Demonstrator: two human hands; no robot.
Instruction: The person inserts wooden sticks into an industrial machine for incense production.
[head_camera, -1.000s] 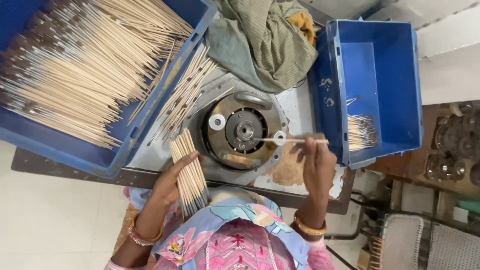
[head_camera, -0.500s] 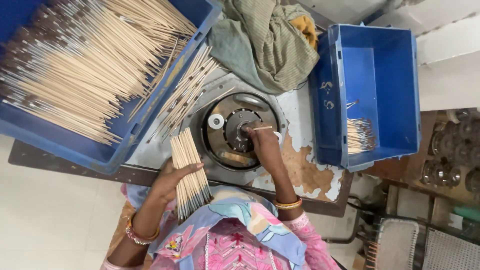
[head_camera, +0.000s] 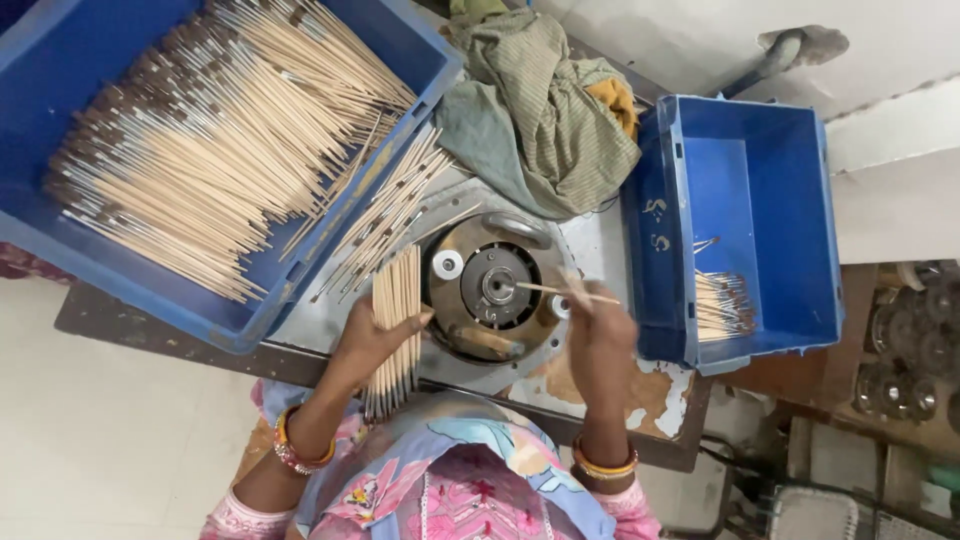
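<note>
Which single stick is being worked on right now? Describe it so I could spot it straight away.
Find the round metal machine in the middle of the table, between the two blue crates. One thin pale stick lies across its right side, one end at the hub, the other pinched in the right hand. Unlike the bundle in the left hand, it is alone.

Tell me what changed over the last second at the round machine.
The right hand went from near the small bin to the round machine, then drew back a little; it holds one stick with its tip near the hub. The left hand stayed clasped on its bundle. Both bins stayed put.
</note>
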